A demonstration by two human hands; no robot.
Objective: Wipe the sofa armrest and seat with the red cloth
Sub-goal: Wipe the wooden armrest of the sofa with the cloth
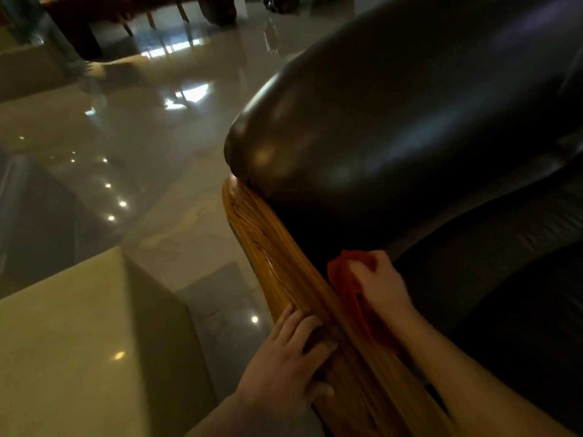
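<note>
A dark leather sofa fills the right side, with a padded leather armrest [394,121] on top and a wooden armrest rail [284,257] running down its front edge. My right hand [383,283] is shut on the red cloth [347,288], pressing it against the inner side of the rail where it meets the dark seat [504,294]. Part of the cloth trails under my wrist. My left hand [288,364] rests flat on the wooden rail lower down, fingers spread, holding nothing.
A pale stone-topped side table [79,342] stands at the lower left, close to the sofa. Glossy tiled floor [176,127] stretches behind it. Dark wooden furniture legs [126,23] stand at the far top.
</note>
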